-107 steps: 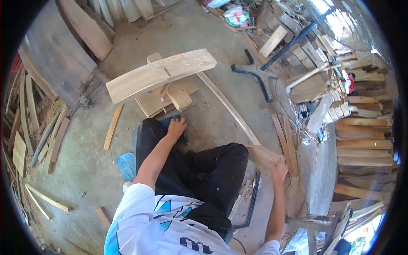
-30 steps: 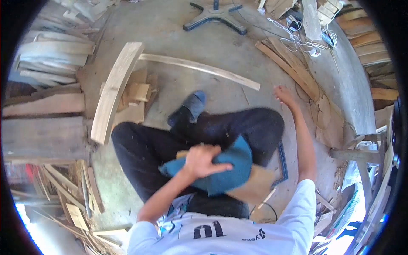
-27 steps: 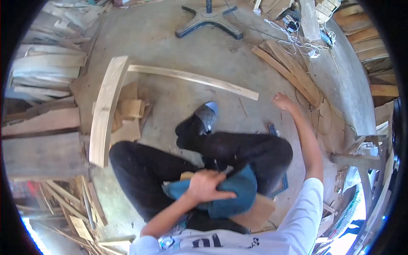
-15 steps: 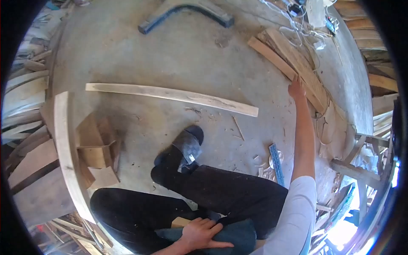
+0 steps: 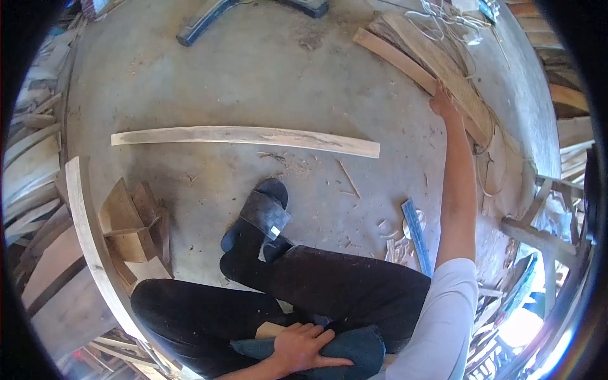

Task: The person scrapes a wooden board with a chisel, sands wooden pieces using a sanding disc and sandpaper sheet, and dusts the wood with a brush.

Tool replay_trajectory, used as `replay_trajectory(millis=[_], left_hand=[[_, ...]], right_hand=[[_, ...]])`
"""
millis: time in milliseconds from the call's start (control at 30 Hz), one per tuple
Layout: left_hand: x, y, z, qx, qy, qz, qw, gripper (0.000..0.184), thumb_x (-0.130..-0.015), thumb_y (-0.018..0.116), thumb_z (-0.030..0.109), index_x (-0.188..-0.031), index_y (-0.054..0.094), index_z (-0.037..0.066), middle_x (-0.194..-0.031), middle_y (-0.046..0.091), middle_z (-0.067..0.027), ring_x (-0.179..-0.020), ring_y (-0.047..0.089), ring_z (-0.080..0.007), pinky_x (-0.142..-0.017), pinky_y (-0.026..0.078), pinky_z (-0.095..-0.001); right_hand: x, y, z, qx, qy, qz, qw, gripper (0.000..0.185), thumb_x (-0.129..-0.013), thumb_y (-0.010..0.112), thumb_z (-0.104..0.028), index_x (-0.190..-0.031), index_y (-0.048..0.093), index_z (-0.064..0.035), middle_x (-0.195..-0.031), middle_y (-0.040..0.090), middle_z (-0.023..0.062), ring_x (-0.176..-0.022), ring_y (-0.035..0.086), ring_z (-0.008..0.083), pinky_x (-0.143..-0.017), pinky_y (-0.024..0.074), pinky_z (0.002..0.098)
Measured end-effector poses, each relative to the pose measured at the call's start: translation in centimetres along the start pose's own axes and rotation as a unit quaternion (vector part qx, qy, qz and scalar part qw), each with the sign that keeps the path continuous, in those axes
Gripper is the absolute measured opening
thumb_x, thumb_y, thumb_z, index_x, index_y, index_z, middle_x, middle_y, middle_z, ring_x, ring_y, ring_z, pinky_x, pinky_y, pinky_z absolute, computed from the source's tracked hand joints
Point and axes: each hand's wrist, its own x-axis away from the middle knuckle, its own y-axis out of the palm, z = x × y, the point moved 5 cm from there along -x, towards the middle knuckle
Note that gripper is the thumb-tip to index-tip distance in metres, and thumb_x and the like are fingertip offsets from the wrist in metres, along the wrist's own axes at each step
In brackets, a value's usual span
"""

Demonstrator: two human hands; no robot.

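My right hand [image 5: 446,104] reaches far out to the right, its fingers closed over a narrow wooden plank [image 5: 398,58]. That plank lies against a wider rough board [image 5: 437,56] on the floor; my hand hides part of both. In my lap, my left hand [image 5: 304,348] rests flat with fingers spread on a dark teal cloth [image 5: 364,348]. A pale wood piece [image 5: 269,330] pokes out beside the cloth, mostly covered. Ahead of my feet, a long pale wooden strip [image 5: 247,135] lies across the floor.
Another pale strip [image 5: 95,234] leans at the left beside a wooden block assembly [image 5: 133,237]. A blue metal bar [image 5: 416,234] lies near my right knee among shavings. A dark curved frame [image 5: 209,19] stands ahead. Cables [image 5: 437,19] tangle at upper right; stacked wood [image 5: 38,164] lines the left.
The view has shifted, so the floor items sit higher and slightly left. My right hand has moved a little to the right along the plank. My left hand stays on the cloth.
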Motion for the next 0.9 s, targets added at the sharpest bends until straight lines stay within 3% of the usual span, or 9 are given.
replay_trajectory(millis=[167, 267, 333, 433, 467, 533, 667, 733, 900], left_hand=[[-0.4, 0.1, -0.3, 0.014, -0.012, 0.004, 1.0, 0.075, -0.079, 0.059, 0.081, -0.091, 0.073, 0.009, -0.076, 0.065, -0.0064, -0.068, 0.066, -0.0193, -0.063, 0.051, -0.0291], [-0.7, 0.6, -0.3, 0.024, -0.028, -0.052, 0.998, 0.075, -0.081, 0.057, 0.081, -0.094, 0.073, 0.009, -0.08, 0.068, -0.0078, -0.07, 0.067, -0.0207, -0.065, 0.052, -0.0303], [-0.9, 0.3, 0.0, 0.014, -0.023, -0.03, 0.999, 0.076, -0.082, 0.055, 0.081, -0.097, 0.072, 0.008, -0.081, 0.068, -0.0087, -0.071, 0.068, -0.0215, -0.066, 0.052, -0.0298], [-1.1, 0.4, 0.1, 0.013, -0.028, -0.035, 0.999, 0.076, -0.083, 0.054, 0.081, -0.098, 0.072, 0.008, -0.081, 0.068, -0.0093, -0.071, 0.068, -0.0222, -0.066, 0.052, -0.0302], [-1.0, 0.4, 0.1, 0.011, -0.035, -0.03, 0.999, 0.076, -0.083, 0.054, 0.081, -0.098, 0.072, 0.008, -0.081, 0.068, -0.0093, -0.071, 0.068, -0.0222, -0.066, 0.052, -0.0302], [-1.0, 0.7, 0.2, 0.006, -0.027, -0.034, 0.999, 0.075, -0.084, 0.053, 0.08, -0.097, 0.071, 0.007, -0.081, 0.068, -0.0101, -0.072, 0.069, -0.0234, -0.066, 0.053, -0.0318], [-0.1, 0.8, 0.0, -0.002, -0.042, -0.002, 0.999, 0.074, -0.085, 0.054, 0.078, -0.096, 0.07, 0.007, -0.082, 0.068, -0.0111, -0.075, 0.069, -0.0254, -0.068, 0.054, -0.0338], [0.0, 0.6, 0.2, 0.024, -0.024, 0.064, 0.997, 0.072, -0.082, 0.057, 0.079, -0.09, 0.069, 0.009, -0.073, 0.062, -0.0081, -0.068, 0.065, -0.0264, -0.064, 0.052, -0.035], [1.5, 1.1, 0.7, 0.02, -0.041, 0.103, 0.994, 0.078, -0.083, 0.054, 0.079, -0.096, 0.07, 0.004, -0.081, 0.067, -0.014, -0.079, 0.069, -0.0326, -0.07, 0.054, -0.0418]], right_hand=[[-1.1, 1.6, -1.5, 0.038, -0.048, 0.052, 0.997, 0.08, -0.093, 0.054, -0.016, -0.162, 0.014, -0.0161, -0.168, 0.018, 0.0097, -0.152, 0.024, 0.0378, -0.119, 0.0315, 0.0553], [1.6, -1.9, -4.0, 0.095, 0.031, 0.03, 0.995, 0.075, -0.094, 0.06, -0.021, -0.159, 0.024, -0.0175, -0.162, 0.029, 0.0127, -0.149, 0.028, 0.0379, -0.116, 0.035, 0.0533], [3.3, -2.6, -4.8, 0.19, -0.007, 0.067, 0.979, 0.063, -0.093, 0.064, -0.021, -0.15, 0.036, -0.0188, -0.148, 0.047, 0.0163, -0.137, 0.046, 0.038, -0.108, 0.0452, 0.0508], [3.5, 0.6, -4.3, 0.104, 0.002, 0.068, 0.992, 0.054, -0.095, 0.064, -0.023, -0.144, 0.043, -0.0212, -0.135, 0.058, 0.019, -0.123, 0.06, 0.0377, -0.097, 0.0535, 0.0486], [3.1, 2.0, -4.4, 0.203, -0.019, 0.116, 0.972, 0.052, -0.096, 0.062, -0.023, -0.145, 0.042, -0.0203, -0.127, 0.064, 0.0189, -0.109, 0.068, 0.0365, -0.088, 0.0572, 0.0473], [2.2, 3.3, -3.7, 0.222, -0.023, 0.117, 0.968, 0.053, -0.096, 0.064, -0.026, -0.144, 0.044, -0.0157, -0.124, 0.064, 0.0189, -0.114, 0.065, 0.0339, -0.089, 0.0563, 0.0479], [2.9, 4.7, -3.1, 0.195, -0.203, 0.192, 0.94, 0.053, -0.089, 0.071, -0.03, -0.132, 0.055, -0.0052, -0.122, 0.063, 0.0179, -0.124, 0.058, 0.0341, -0.094, 0.053, 0.0484], [2.7, 8.1, -2.0, 0.154, -0.166, 0.101, 0.969, 0.054, -0.089, 0.072, -0.033, -0.13, 0.054, -0.003, -0.128, 0.06, 0.019, -0.123, 0.057, 0.0383, -0.095, 0.0526, 0.0492], [8.2, 6.2, -4.9, 0.036, -0.16, 0.098, 0.982, 0.044, -0.095, 0.064, -0.026, -0.127, 0.052, 0.0018, -0.123, 0.057, 0.025, -0.115, 0.058, 0.0449, -0.093, 0.0523, 0.0527]])
